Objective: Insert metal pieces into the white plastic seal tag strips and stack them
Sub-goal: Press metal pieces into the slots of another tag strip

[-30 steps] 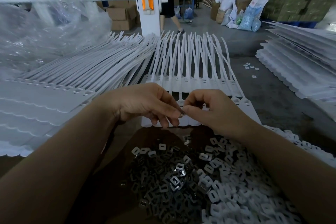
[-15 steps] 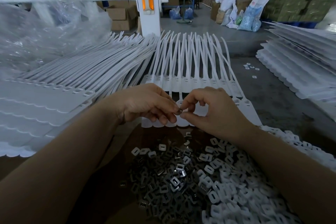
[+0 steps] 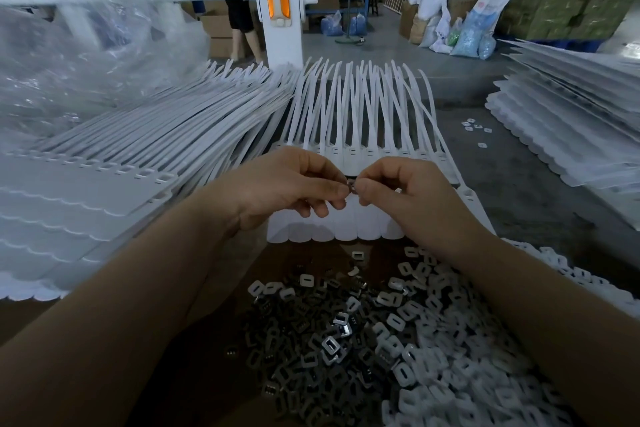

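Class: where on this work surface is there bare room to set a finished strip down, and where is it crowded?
Bare brown surface lies left of the metal pieces. Bare grey floor lies between the middle strips and the right stack. The centre and near right are crowded with pieces.

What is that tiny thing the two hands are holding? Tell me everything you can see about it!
It is one small metal piece, dark and a little shiny, like the loose ones heaped in the pile of metal pieces below. It is held up in the air, above the row of white tag strips. The left hand pinches it from one side and the right hand from the other, so fingertips hide most of it. Its exact shape is too small and covered to tell.
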Demonstrator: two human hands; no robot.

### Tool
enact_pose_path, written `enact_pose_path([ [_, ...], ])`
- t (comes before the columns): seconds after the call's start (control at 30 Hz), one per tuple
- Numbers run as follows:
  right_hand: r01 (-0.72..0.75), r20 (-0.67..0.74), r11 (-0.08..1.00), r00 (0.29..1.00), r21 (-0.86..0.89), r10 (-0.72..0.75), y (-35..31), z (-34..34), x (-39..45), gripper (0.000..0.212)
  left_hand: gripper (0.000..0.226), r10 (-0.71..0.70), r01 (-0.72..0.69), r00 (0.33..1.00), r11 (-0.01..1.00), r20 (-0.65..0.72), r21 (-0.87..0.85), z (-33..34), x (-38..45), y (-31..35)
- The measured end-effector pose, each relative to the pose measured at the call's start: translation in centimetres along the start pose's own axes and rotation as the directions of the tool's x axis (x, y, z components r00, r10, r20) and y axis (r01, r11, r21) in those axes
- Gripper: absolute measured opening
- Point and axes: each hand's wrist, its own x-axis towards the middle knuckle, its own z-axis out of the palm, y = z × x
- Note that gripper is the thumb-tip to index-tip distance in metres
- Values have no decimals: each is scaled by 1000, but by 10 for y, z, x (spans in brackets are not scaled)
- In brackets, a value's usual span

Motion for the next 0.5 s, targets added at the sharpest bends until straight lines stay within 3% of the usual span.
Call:
enact_pose_path([
  [0.3,-35,-43,993,998,111,40,1,-1,2,10,4,34,-32,996,999,-86,27,3,1,4],
  [0.5,-30,-28,996,999,83,33,3,-1,5,5,2,44,-40,992,999,-121,35,5,3,4],
])
